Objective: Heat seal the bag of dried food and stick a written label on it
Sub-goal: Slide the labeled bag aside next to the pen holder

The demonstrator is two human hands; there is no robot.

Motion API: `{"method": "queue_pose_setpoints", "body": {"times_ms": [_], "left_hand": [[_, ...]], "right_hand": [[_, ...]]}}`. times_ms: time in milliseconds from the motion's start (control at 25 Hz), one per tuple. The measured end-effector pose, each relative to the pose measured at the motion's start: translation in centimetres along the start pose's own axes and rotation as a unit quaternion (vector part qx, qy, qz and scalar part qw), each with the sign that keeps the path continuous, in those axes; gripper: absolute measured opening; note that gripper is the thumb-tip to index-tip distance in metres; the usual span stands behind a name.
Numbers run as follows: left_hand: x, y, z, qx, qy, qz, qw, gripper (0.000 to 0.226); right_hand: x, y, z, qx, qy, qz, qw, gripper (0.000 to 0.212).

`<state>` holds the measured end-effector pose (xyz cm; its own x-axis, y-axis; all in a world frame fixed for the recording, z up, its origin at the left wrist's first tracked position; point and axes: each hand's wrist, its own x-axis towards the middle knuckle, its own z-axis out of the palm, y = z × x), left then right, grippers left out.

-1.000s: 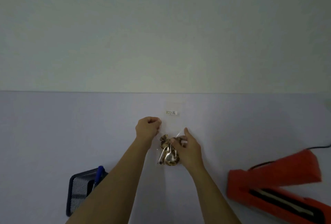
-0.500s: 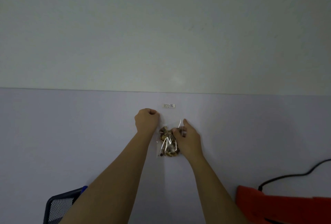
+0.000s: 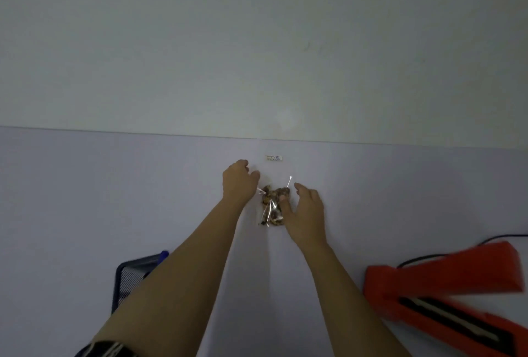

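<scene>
The left hand (image 3: 238, 182) is bunched, its fingers curled under and the thumb pointing toward the bag's upper left corner. It may be pinching the clear film there, but the plastic is too transparent to tell. The right hand (image 3: 307, 211) is loose, its fingers half bent and arched above the table, and its thumb tip touches the right side of the bag.

The bag of dried food (image 3: 273, 205) lies on the table between the two hands. It is one small pouch of crinkled, glossy clear plastic with thin bright glints along its creases. Inside is a clump of brown and tan lumpy pieces.

Just beyond the bag, toward the wall, one small white rectangular label (image 3: 274, 158) lies flat. It carries a few short lines of dark writing, too small to read.

The table (image 3: 85, 199) is a smooth, matte, pale lavender surface that meets a plain off-white wall (image 3: 257, 42).

At the near right is one orange-red heat sealer (image 3: 443, 279). It is wedge-shaped, with its long arm raised above a base that has a black strip. A thin black cable (image 3: 503, 238) runs from behind it.

At the near left, partly behind the left forearm, sits one black mesh tray (image 3: 128, 279) with the blue end of a pen (image 3: 163, 255) sticking out.
</scene>
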<state>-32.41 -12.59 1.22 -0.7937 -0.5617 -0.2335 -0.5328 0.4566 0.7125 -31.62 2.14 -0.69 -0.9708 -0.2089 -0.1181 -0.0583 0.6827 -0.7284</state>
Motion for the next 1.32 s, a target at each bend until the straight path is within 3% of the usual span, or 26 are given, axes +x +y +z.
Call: {"method": "queue_pose_setpoints", "body": {"times_ms": [40, 80, 200, 320, 480, 640, 720, 800, 1080, 1320], "left_hand": [[-1.0, 0.4, -1.1, 0.011, -0.002, 0.019, 1.000, 0.009], [-2.2, 0.7, -2.4, 0.034, -0.005, 0.037, 0.999, 0.024], [-6.8, 0.7, -7.0, 0.061, 0.010, 0.089, 0.994, 0.031], [-12.4, -2.2, -11.0, 0.025, 0.074, 0.119, 0.990, 0.042], [-19.1, -8.8, -12.8, -0.011, 0.184, 0.049, 0.982, 0.045], [-21.8, -13.5, -11.7, -0.042, 0.166, -0.102, 0.980, 0.041], [-21.8, -14.5, -11.0, -0.074, 0.143, -0.128, 0.979, 0.035], [-21.5, -14.7, -10.8, -0.089, 0.140, -0.132, 0.977, 0.037], [-20.5, -15.6, -10.6, -0.040, 0.155, -0.116, 0.980, 0.037], [-15.7, -11.7, -10.2, -0.024, 0.134, -0.058, 0.989, 0.037]], "right_hand": [[-0.9, -0.5, -0.2, -0.004, -0.005, -0.019, 1.000, 0.045], [-2.3, -1.1, -0.4, -0.011, -0.013, -0.037, 0.999, 0.044], [-7.1, -2.2, 0.4, -0.077, -0.070, -0.090, 0.990, 0.049], [-12.4, -2.2, 2.2, -0.141, -0.150, -0.116, 0.972, 0.056], [-17.7, -0.9, 5.0, -0.211, -0.196, -0.144, 0.947, 0.058], [-20.1, 0.6, 7.4, -0.275, -0.192, -0.161, 0.928, 0.060], [-20.6, 0.9, 8.1, -0.287, -0.199, -0.161, 0.923, 0.066], [-20.8, 1.2, 8.6, -0.302, -0.191, -0.168, 0.919, 0.079], [-21.1, 1.4, 9.1, -0.299, -0.192, -0.165, 0.920, 0.084], [-17.2, 0.5, 7.6, -0.291, -0.144, -0.128, 0.937, 0.069]]}}
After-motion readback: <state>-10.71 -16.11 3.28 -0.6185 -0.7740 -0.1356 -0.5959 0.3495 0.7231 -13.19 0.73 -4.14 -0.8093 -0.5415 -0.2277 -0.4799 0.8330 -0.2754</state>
